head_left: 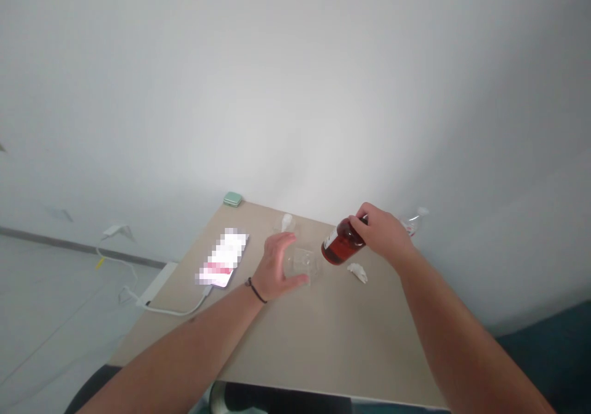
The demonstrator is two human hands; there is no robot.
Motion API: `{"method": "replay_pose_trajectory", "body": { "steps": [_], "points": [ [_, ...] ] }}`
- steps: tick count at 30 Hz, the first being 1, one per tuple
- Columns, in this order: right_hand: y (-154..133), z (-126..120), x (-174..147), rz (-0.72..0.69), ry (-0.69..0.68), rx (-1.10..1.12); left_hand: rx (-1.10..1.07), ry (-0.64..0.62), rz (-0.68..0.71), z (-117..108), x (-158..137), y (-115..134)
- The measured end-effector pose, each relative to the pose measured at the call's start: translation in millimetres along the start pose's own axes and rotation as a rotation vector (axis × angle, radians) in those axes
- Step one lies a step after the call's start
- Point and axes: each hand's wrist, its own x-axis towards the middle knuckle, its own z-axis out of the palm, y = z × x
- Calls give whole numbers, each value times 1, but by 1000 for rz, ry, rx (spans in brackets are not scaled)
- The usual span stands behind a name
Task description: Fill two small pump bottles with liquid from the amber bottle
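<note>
My right hand [381, 232] grips a dark red-brown bottle [339, 243] with a white label near its neck end. The bottle is tilted, with its base toward the lower left; my fingers hide its top. A clear plastic cup [305, 263] stands to the left of the bottle. Around the cup's left side curves my left hand [276, 269], thumb and fingers spread apart; whether it touches the cup I cannot tell. Crumpled white tissue [357, 271] lies below the bottle. Behind my left hand is another clear container with something white [287, 222] at it.
On the left of the table [300, 340] lies a lit phone [225, 259], joined to a white cable [173, 312] that runs off the left edge. A small green case [233, 199] sits at the back left corner. Clear plastic [417, 218] shows behind my right wrist, near the wall [295, 93].
</note>
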Motion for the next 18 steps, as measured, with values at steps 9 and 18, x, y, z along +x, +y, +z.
{"method": "replay_pose_trajectory", "body": {
  "steps": [9, 18],
  "points": [
    [-27, 4, -96, -123, -178, 70, -409, -235, -207, 34, -27, 72],
    [-25, 9, -118, -253, -218, 101, -732, -445, -465, 37, -30, 61]
  ]
}}
